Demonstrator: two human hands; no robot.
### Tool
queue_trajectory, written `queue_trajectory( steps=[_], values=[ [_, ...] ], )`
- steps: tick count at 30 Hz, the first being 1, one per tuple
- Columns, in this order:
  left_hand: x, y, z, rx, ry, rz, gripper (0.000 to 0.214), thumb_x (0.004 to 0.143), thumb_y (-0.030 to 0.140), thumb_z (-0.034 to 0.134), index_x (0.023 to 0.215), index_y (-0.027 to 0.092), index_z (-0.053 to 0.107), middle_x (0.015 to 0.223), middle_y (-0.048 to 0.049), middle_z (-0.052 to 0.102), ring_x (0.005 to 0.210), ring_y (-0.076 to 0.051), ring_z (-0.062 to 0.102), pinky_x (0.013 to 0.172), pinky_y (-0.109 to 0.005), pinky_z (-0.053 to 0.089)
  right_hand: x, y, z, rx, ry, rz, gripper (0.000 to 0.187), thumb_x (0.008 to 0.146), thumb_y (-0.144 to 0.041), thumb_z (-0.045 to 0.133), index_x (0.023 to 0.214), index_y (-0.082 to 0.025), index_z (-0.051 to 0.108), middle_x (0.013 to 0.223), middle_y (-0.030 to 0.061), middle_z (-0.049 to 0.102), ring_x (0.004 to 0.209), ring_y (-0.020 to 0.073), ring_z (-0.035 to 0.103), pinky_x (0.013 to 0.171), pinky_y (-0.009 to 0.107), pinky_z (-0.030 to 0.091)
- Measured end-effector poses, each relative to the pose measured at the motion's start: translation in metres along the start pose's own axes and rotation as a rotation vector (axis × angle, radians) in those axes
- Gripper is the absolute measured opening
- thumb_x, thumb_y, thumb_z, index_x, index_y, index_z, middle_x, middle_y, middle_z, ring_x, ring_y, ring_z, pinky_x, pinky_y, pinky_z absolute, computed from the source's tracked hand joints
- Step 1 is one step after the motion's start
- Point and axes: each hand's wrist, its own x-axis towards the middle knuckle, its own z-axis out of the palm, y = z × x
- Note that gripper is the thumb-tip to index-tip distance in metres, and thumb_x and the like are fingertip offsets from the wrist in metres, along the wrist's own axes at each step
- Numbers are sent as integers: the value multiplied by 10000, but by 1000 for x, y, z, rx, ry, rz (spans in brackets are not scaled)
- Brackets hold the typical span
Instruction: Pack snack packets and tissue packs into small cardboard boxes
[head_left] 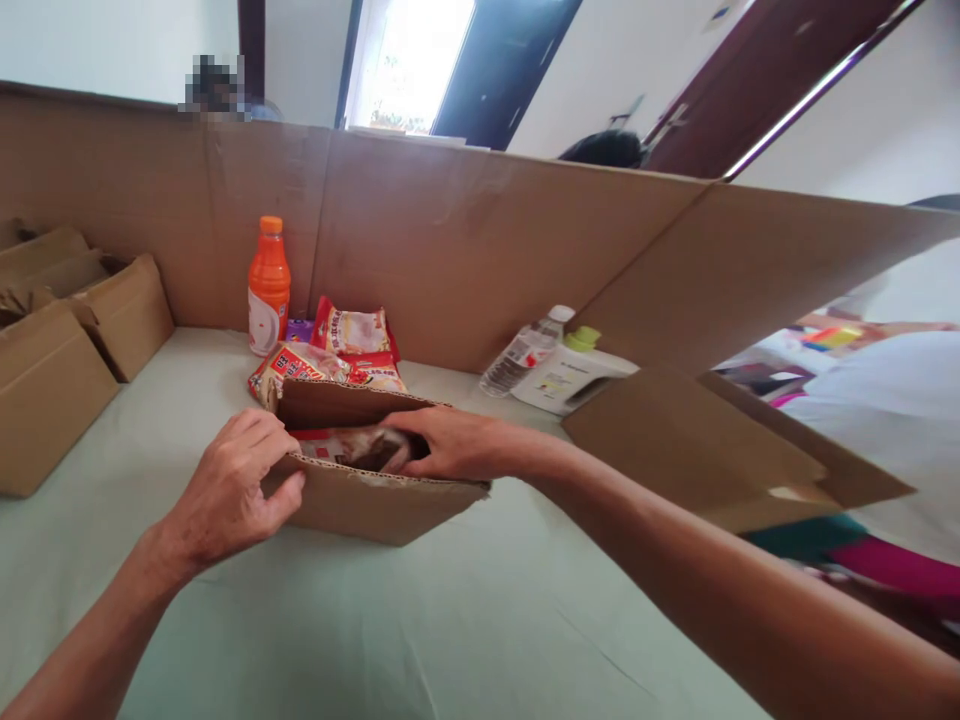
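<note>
A small open cardboard box (375, 500) sits on the pale green table in front of me. My left hand (232, 485) grips the box's near left corner, thumb over the rim. Reaching over the box's right side, my right hand (450, 440) has its fingers closed on a red and white snack packet (349, 445) inside the box. Just behind the box lie more red snack packets (341, 350).
An orange drink bottle (268, 285) stands by the tall cardboard wall (465, 250). A clear water bottle (525, 350) and a white bottle with a green cap (570, 375) lie to the right. Empty boxes (67, 340) are stacked at left; a loose cardboard flap (690, 440) is at right.
</note>
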Motion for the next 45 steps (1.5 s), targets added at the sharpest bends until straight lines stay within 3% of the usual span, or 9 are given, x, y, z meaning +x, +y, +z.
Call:
queue_trajectory(
  steps=[11,17,21,28,32,34,36,39,45],
  values=[
    [3,-1,2,-40,22,20,85,862,124,558,870,173,626,872,-78,681,925,-261,628,783,-406,545,18,-4,-1,-388,-179,36,199,811,-308,662,901,-166,769,894,106,766,795,229,696,622,283,440],
    [2,-1,3,-41,27,20,89,869,130,553,918,181,607,908,-86,682,950,-263,626,804,-420,550,26,-12,-10,-413,-125,-59,446,737,-298,770,1170,-211,714,1070,107,758,963,286,699,727,339,509],
    [1,-2,4,-51,39,12,94,875,125,557,942,176,597,907,-81,676,973,-261,621,819,-416,548,31,-20,-5,-446,-60,-74,236,802,-155,660,1015,-173,760,997,132,768,920,288,716,731,340,506],
    [0,-4,5,-41,24,32,90,881,121,566,950,173,591,907,-79,669,994,-266,621,847,-430,556,31,-14,4,-411,-82,-85,272,837,-145,619,1060,-206,762,1046,88,778,960,243,720,746,291,506],
    [-1,0,9,-11,81,-22,200,879,128,581,1069,191,592,1265,-137,589,1190,-311,586,957,-498,552,29,-17,-2,-439,-115,-24,265,812,-231,713,1068,-180,764,1051,118,776,976,279,722,733,307,521],
    [-4,1,11,3,135,-76,270,866,140,606,1125,212,583,1493,-149,403,1336,-366,489,1013,-546,528,17,-17,-8,-442,-55,-7,313,847,-290,702,1137,-177,736,1084,130,766,1005,296,712,778,337,524],
    [-9,2,14,-3,182,-127,294,865,155,620,1146,227,572,1547,-140,320,1345,-369,485,1023,-552,526,-6,-12,-13,-388,136,-3,304,916,-323,625,1170,-182,716,1098,137,760,1010,301,707,816,367,522],
    [-17,0,21,-22,227,-192,319,894,203,613,1204,230,546,1418,-143,469,1245,-315,572,1031,-529,523,-48,9,-8,-169,433,-30,323,985,-405,510,1117,-216,737,1090,108,767,966,282,719,851,394,537],
    [-26,-7,33,-119,169,-347,578,945,351,576,1466,256,346,1188,-109,675,1092,-263,684,971,-474,561,-75,53,57,138,513,-231,644,932,-564,578,1489,-257,476,1419,134,607,1261,308,609,1003,488,533]
  ],
)
